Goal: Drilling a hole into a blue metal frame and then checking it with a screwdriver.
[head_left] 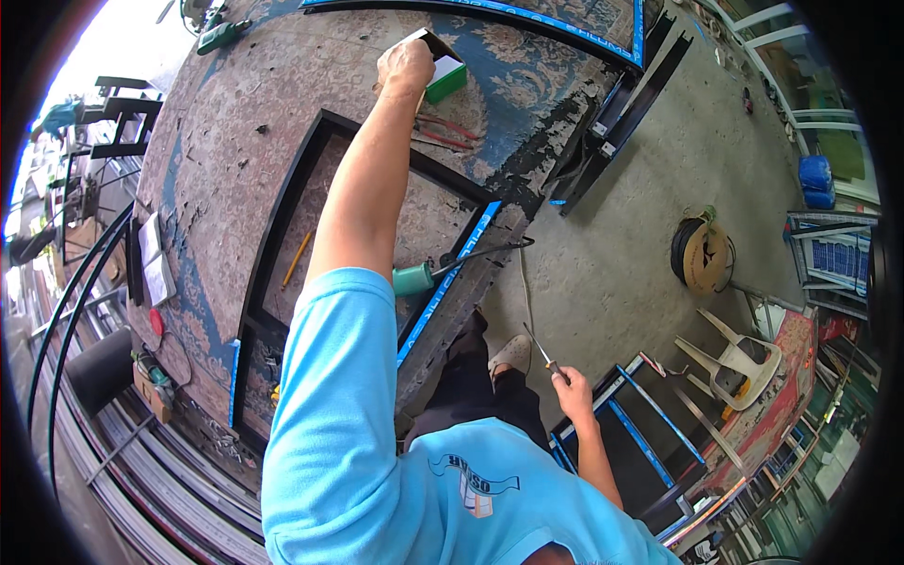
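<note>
Now the right hand [574,393] grips a slender screwdriver [542,353]; the left hand [407,68], hold unclear, touches a rectangular carton [447,83].

You have a desk [330,66] surfaced in worn, patterned carpet, with dark, frayed patches along its right edge. Past that edge, your floor [603,264] is grey and marked. A beige plastic stool [750,372] sits well apart from the desk, beside a worn reddish surface [786,353]. Past the desk's far right corner you have pale-framed glazed panels [817,75]; strong white light [104,52] enters beyond the far left corner.
</note>
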{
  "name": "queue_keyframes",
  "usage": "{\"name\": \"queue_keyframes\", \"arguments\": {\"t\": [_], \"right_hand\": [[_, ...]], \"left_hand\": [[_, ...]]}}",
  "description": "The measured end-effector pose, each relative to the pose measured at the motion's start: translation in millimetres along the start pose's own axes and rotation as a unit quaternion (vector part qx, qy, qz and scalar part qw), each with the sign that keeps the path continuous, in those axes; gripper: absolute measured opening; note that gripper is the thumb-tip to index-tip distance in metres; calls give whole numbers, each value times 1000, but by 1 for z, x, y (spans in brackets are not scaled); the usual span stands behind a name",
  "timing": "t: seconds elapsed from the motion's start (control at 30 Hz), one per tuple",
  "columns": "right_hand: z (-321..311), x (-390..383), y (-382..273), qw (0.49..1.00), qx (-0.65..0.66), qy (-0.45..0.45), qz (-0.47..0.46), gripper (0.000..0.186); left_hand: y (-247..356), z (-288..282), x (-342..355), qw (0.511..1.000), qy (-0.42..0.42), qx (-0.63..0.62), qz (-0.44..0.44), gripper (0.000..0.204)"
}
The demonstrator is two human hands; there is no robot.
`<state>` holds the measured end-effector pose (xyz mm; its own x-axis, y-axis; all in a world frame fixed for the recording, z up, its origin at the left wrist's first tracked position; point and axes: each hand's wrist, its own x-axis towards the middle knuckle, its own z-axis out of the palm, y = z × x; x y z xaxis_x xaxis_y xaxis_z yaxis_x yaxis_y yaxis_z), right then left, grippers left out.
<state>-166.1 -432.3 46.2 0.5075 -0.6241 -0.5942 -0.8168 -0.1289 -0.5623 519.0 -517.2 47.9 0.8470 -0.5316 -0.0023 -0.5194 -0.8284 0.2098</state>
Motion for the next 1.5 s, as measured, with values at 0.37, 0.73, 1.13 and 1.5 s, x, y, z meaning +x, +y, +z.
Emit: {"name": "queue_keyframes", "arguments": {"t": [0.37,0.73,1.13,1.5], "right_hand": [[-4,4,-34,999,-25,-27,-36,34],[-33,-22,-47,999,3,-48,10,33],[-26,-57,-19,935,303,-168,-73,36],[34,-130,7,927,173,-238,-232,34]], "left_hand": [[13,-3,5,995,-50,36,73,25],[4,-44,-43,935,162,-297,104,23],[5,-2,-516,245,-203,-921,-226,12],[-54,9,-755,256,5,-899,-355,14]]}}
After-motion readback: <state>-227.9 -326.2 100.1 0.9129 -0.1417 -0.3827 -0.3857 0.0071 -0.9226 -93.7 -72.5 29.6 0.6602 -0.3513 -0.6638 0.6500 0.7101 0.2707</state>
